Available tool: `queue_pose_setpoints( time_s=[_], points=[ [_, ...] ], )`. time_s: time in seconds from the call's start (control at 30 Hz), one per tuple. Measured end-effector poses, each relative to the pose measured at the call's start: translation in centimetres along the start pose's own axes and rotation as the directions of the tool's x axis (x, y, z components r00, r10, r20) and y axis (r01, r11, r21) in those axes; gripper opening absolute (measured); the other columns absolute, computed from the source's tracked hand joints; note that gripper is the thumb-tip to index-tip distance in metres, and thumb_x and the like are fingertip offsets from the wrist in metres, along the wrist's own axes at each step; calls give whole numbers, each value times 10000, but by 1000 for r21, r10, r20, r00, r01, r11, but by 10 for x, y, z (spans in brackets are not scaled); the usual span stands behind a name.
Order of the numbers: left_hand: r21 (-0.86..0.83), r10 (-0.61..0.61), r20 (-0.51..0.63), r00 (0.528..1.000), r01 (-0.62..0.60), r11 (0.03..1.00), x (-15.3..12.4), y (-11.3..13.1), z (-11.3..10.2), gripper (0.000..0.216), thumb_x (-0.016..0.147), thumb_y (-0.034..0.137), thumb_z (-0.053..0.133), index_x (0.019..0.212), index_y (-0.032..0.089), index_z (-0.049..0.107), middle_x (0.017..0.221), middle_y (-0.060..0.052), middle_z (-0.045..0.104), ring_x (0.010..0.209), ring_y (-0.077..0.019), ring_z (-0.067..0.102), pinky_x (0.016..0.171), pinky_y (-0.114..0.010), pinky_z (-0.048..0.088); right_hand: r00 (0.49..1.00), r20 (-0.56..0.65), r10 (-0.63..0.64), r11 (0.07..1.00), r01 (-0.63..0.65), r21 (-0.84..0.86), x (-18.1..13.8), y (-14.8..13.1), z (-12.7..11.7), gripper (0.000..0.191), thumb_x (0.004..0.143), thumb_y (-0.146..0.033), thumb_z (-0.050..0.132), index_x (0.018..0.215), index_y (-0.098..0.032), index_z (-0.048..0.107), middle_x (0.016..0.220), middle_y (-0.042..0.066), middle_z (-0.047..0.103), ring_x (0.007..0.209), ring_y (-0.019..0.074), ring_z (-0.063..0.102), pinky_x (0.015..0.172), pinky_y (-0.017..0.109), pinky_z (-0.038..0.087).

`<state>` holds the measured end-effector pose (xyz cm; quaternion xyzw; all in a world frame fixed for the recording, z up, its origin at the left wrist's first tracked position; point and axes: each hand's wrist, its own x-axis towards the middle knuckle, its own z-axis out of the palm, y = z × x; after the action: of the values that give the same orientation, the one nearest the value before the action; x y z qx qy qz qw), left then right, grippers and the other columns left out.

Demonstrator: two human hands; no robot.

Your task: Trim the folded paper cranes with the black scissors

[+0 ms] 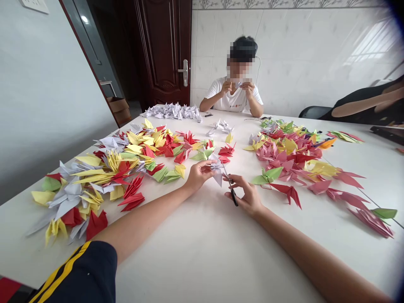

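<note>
My left hand (198, 174) pinches a pale lilac folded paper piece (217, 171) just above the white table (202, 248). My right hand (248, 194) is closed on black-handled scissors (231, 188), whose blades point up toward the lilac piece. Both hands meet near the table's middle, between two spreads of folded paper.
A large heap of yellow, red, green and lilac folded papers (123, 164) covers the left side. A pink, red and yellow heap (293, 155) lies to the right. A white folded pile (172, 111) sits at the far edge, where a person in a white shirt (235, 99) folds paper. Another person's arm (366, 105) shows at far right.
</note>
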<state>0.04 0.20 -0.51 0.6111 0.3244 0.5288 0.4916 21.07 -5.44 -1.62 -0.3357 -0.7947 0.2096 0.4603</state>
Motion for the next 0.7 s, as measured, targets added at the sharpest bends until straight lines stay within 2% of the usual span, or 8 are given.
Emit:
queue_pose_setpoints(
  time_s=[0.1,0.2,0.4,0.57,0.63,0.7],
  points=[
    [24,-3,-3,1000,3,1000,-1,-1,0,416,732,326,794,1087,137,690,1071,-127,719,947,-231,689,835,-334,559,996,-84,-13,997,19,77,-3,-2,-1,483,883,-357,660,1312,-256,463,1356,163,587,1172,312,618,818,477,611],
    [80,9,15,1000,-10,997,-3,-1,1,357,747,309,770,1055,140,706,1006,-111,729,898,-222,694,782,-314,569,993,-118,-22,987,41,158,-4,-3,0,497,886,-389,643,1320,-259,437,1415,175,533,1243,331,564,833,505,597],
    [71,24,43,999,-27,997,-5,-1,4,337,760,264,721,1076,144,724,1013,-108,733,906,-239,703,790,-334,579,1000,-27,16,958,-7,288,-2,-4,2,437,901,-440,609,1278,-279,459,1411,157,514,1146,290,598,816,473,589],
    [27,-6,140,990,2,1000,-7,-2,5,298,778,293,711,1037,145,701,992,-94,734,931,-240,703,836,-345,560,997,-3,77,926,-71,371,0,-2,3,419,899,-498,592,1232,-282,459,1345,143,548,1134,284,603,861,475,576],
    [98,19,136,991,-32,995,-8,-1,5,230,816,311,680,985,155,684,934,-69,729,888,-219,701,809,-317,546,995,18,101,918,-101,384,1,-1,3,396,899,-502,593,1198,-276,468,1308,137,575,1123,284,615,868,475,575],
    [242,70,124,990,-99,965,-10,1,4,175,875,331,619,923,170,668,873,-40,716,839,-191,688,770,-280,519,993,15,117,913,-114,392,2,-1,3,390,895,-507,600,1179,-274,470,1287,131,589,1137,289,612,887,485,570]
  ],
)
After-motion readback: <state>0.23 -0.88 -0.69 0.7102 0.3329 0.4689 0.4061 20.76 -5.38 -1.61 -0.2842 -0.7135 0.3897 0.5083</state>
